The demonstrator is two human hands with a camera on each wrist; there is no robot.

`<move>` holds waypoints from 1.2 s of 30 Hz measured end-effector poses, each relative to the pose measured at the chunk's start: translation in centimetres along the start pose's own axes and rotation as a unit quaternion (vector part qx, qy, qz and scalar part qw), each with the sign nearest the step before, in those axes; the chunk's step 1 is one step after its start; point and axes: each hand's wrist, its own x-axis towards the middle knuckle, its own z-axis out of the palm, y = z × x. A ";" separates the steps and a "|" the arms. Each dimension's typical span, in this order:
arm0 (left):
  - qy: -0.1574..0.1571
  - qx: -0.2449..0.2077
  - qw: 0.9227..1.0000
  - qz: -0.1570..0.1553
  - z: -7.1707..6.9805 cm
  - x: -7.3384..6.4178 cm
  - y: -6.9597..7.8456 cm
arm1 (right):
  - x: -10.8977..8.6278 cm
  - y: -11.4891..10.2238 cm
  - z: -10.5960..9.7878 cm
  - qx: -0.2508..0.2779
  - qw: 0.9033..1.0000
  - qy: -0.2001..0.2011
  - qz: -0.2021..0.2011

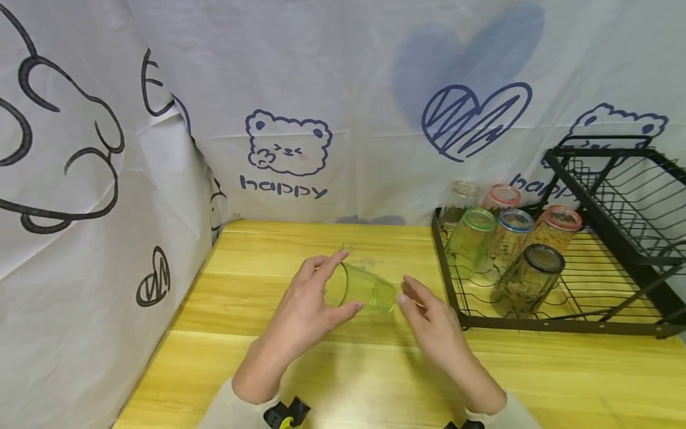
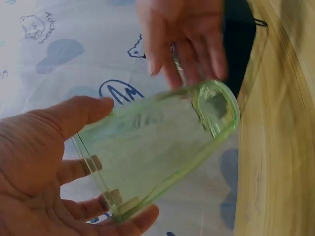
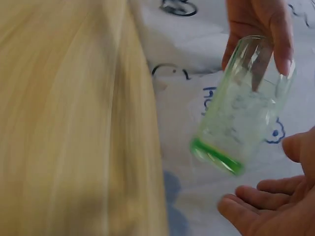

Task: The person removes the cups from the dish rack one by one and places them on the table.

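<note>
A clear green drinking glass lies on its side in the air above the table, its base toward the right. My left hand holds it around the rim end, thumb on one side and fingers on the other. In the left wrist view the glass spans from the left fingers to a thick base. My right hand is beside the base with its fingers loosely bent. The right wrist view has a gap between the right hand and the bright green base of the glass.
A black wire dish rack stands at the right on the wooden table. Several upside-down glasses, including a green one and a dark one, stand in it. A white printed cloth hangs behind and at the left.
</note>
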 end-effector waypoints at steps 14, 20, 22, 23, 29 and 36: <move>0.014 0.158 0.987 -0.010 -2.4 0.9 -2.8 | -1.3 3.9 -4.4 -0.306 0.930 0.138 -0.147; 0.007 0.181 0.983 -0.031 -3.7 1.7 -4.2 | -1.6 5.4 -5.1 -0.354 0.911 0.134 -0.164; 0.001 0.191 0.981 -0.040 -4.3 2.2 -4.7 | -1.7 5.7 -5.1 -0.371 0.904 0.129 -0.165; -0.001 0.195 0.980 -0.045 -4.6 2.4 -5.0 | -1.8 5.9 -5.1 -0.380 0.901 0.128 -0.167; -0.008 0.228 0.971 -0.076 -7.0 3.7 -7.1 | -2.0 6.5 -5.1 -0.398 0.901 0.101 -0.140; -0.018 0.243 0.965 -0.093 -9.5 5.0 -9.5 | -2.1 6.8 -4.9 -0.405 0.905 0.072 -0.110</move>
